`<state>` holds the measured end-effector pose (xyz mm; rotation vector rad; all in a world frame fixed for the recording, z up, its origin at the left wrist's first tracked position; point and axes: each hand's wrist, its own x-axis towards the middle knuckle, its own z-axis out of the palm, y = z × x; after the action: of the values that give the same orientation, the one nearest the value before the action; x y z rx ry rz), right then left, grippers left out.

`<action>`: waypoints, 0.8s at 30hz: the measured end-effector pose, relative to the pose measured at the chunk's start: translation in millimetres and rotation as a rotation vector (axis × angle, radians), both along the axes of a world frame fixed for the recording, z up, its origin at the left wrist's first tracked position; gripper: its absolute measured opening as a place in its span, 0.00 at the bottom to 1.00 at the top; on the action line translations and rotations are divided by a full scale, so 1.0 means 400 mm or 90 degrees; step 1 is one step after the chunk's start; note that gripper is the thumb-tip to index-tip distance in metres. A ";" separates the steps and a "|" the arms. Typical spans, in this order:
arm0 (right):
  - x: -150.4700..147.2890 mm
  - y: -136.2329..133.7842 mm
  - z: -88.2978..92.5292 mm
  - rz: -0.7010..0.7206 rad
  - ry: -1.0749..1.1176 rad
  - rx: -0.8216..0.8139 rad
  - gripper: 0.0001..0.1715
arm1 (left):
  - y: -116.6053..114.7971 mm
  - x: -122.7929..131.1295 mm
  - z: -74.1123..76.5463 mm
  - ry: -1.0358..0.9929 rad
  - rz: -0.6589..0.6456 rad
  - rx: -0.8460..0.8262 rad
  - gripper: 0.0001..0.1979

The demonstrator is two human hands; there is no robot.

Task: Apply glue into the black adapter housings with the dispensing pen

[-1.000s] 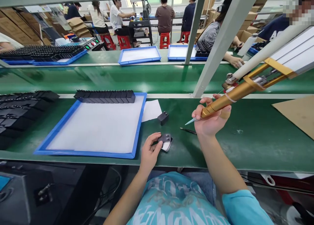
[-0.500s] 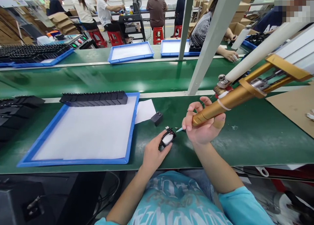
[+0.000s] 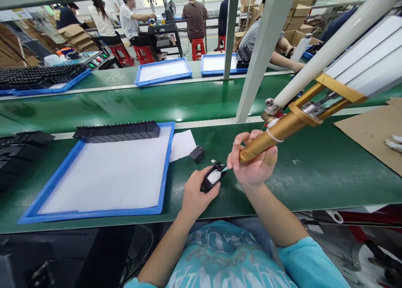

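Between the fingers and thumb of my left hand [image 3: 195,192] is a small open black housing [image 3: 206,185] with a white part inside and small wires at its far end. My right hand [image 3: 251,164] is closed round a gold glue dispensing gun [image 3: 270,137], whose thin pale-blue nozzle [image 3: 225,169] reaches the right edge of the housing. Whether the nozzle touches the inside cannot be made out. A small black box [image 3: 197,154] lies on the green bench just beyond my left hand.
Left of my hands lies a blue-rimmed tray [image 3: 166,170] with a row of black boxes [image 3: 117,131] along its far edge. White paper [image 3: 182,145] sits beside it. A grey post [image 3: 266,49] rises ahead. Cardboard [image 3: 373,133] lies at right. Several people work beyond.
The dispensing gun and my right hand have moved left, bringing the nozzle to the housing. My left hand has tilted the housing slightly. The whole view has shifted a little.
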<state>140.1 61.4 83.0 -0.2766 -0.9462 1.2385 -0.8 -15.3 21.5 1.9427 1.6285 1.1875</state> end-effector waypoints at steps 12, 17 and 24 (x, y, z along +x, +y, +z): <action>-0.010 -0.007 0.001 0.028 0.027 0.007 0.27 | -0.003 0.000 -0.014 -0.059 0.017 -0.032 0.18; -0.025 -0.015 0.010 0.027 0.025 -0.006 0.28 | 0.008 0.006 -0.030 -0.073 0.029 -0.054 0.19; -0.054 -0.035 0.029 0.007 0.035 -0.031 0.28 | 0.019 0.029 -0.045 -0.049 0.002 0.041 0.21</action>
<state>118.7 47.5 94.6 -0.2743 -0.8723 1.2732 10.7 -7.8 3.5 1.9077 1.5726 1.3141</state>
